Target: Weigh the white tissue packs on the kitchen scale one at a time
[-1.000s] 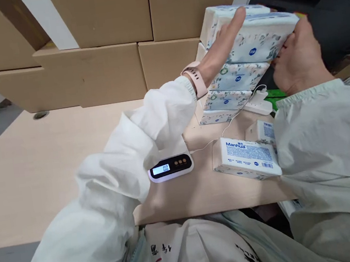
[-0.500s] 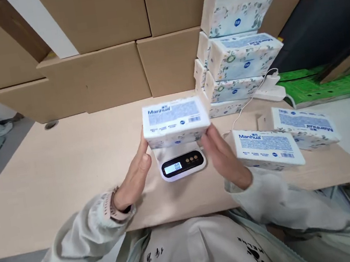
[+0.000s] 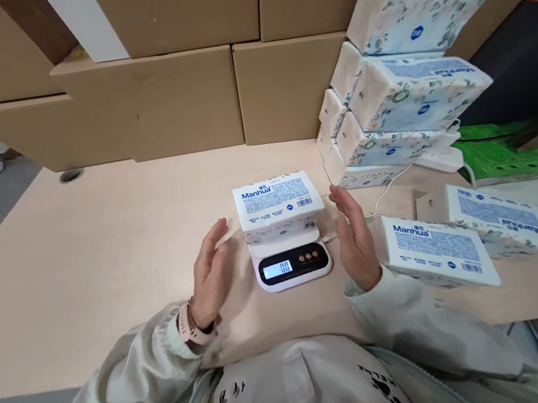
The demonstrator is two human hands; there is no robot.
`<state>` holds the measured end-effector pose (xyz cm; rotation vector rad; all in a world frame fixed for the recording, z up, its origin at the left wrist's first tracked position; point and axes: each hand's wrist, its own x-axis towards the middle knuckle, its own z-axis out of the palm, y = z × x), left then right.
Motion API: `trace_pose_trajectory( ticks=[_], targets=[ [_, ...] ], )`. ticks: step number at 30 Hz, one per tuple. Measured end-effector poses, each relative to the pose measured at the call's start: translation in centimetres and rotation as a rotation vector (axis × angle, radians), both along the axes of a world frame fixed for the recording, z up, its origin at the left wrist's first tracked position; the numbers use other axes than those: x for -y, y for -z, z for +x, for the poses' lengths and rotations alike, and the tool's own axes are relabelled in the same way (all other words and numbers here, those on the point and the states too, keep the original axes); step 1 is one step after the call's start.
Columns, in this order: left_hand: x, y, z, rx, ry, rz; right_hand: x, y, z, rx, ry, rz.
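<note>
A white and blue tissue pack (image 3: 279,203) marked Manhua rests on the white scale (image 3: 294,266), whose lit display reads 0.0. To the left of the pack, my left hand (image 3: 211,276) is open, fingers up and palm inward, touching nothing; a pink watch band circles that wrist. On the other side my right hand (image 3: 355,239) is also open, a small gap between it and the pack. Right of that hand lies another tissue pack (image 3: 436,251) on the table, and one more pack (image 3: 502,219) sits behind it.
Several tissue packs (image 3: 421,90) are stacked at the back right of the wooden table (image 3: 84,274). Cardboard boxes (image 3: 176,108) line the back edge. A white cable runs from a power strip (image 3: 440,159) near the stack. A green crate (image 3: 522,152) stands at the far right.
The held tissue pack has come down onto the scale. Both hands have let go and moved apart from its sides. The view has shifted slightly.
</note>
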<state>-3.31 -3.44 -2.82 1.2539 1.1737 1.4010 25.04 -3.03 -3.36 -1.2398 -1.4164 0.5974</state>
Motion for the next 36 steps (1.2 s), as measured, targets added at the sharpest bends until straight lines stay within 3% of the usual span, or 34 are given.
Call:
trace_pose_trajectory(
  ticks=[4,16,24,36],
  targets=[
    [-0.4,-0.1,-0.7,0.026,-0.139,0.006,0.4,-0.1,0.1,0.01,0.008,0.055],
    [-0.8,0.4,-0.8,0.074,-0.13,-0.02,-0.8,-0.7,1.2,-0.131,0.161,0.034],
    [-0.7,-0.1,-0.7,0.076,-0.121,-0.004,-0.5,0.2,1.0,-0.088,0.036,0.021],
    [-0.8,-0.4,-0.4,0.054,-0.132,-0.005,-0.3,0.2,0.9,-0.044,0.027,0.025]
  ],
)
